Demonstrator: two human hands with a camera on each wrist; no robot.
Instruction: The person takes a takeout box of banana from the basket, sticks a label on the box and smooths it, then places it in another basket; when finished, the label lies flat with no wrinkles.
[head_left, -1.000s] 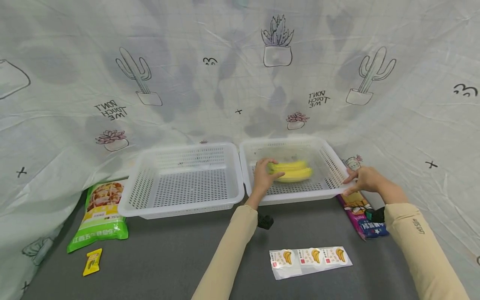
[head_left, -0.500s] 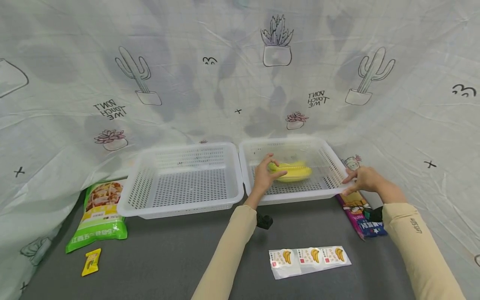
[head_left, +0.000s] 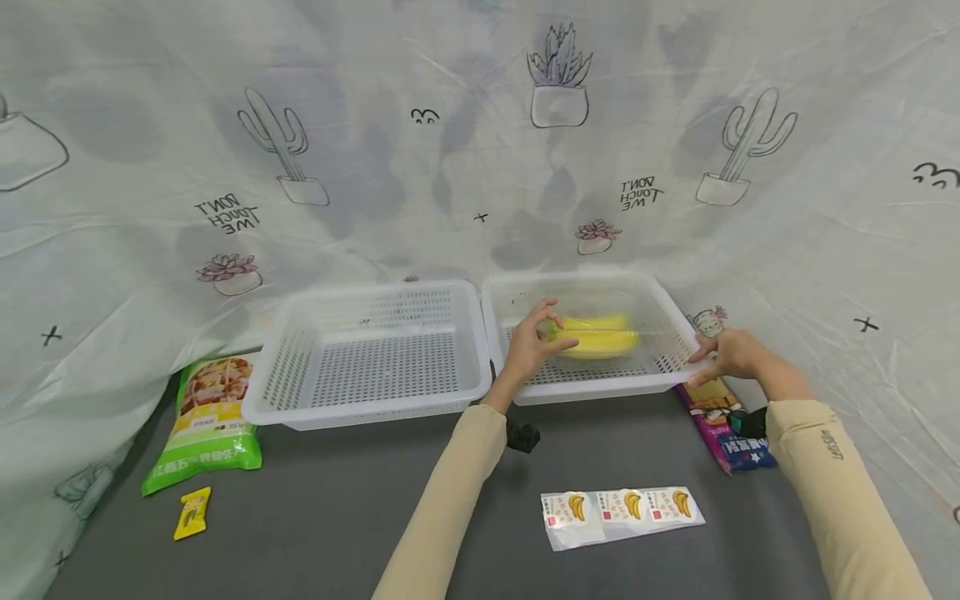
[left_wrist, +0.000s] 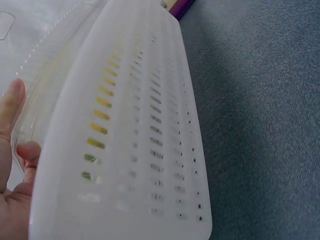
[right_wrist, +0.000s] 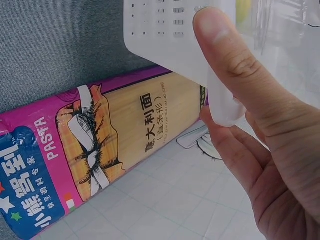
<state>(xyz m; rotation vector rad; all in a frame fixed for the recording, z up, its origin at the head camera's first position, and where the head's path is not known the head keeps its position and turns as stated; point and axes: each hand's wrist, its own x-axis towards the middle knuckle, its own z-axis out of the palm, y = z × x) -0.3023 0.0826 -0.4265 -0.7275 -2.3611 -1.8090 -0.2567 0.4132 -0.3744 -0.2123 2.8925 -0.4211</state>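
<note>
Bananas in a clear plastic container (head_left: 598, 340) lie inside the right white basket (head_left: 600, 388). My left hand (head_left: 528, 346) reaches over the basket's front rim and holds the container's left end between thumb and curled fingers. In the left wrist view, fingertips are at the clear plastic edge (left_wrist: 31, 125), and yellow shows through the slots of the basket wall (left_wrist: 150, 130). With thumb inside and fingers underneath, my right hand (head_left: 738, 357) grips the basket's front right corner. Beneath that hand lies a purple and blue pasta pack (right_wrist: 125, 135).
A second white basket (head_left: 375, 410) adjoins on the left. Farther left are a green food bag (head_left: 206, 433) and a small yellow packet (head_left: 192, 512). A strip of banana-printed labels (head_left: 622, 517) lies in front on the dark tabletop (head_left: 337, 517). A printed cloth (head_left: 337, 158) hangs behind.
My left hand and the banana container have shifted slightly right and away from me within the basket. My right hand keeps its grip on the corner. The head view has tilted slightly.
</note>
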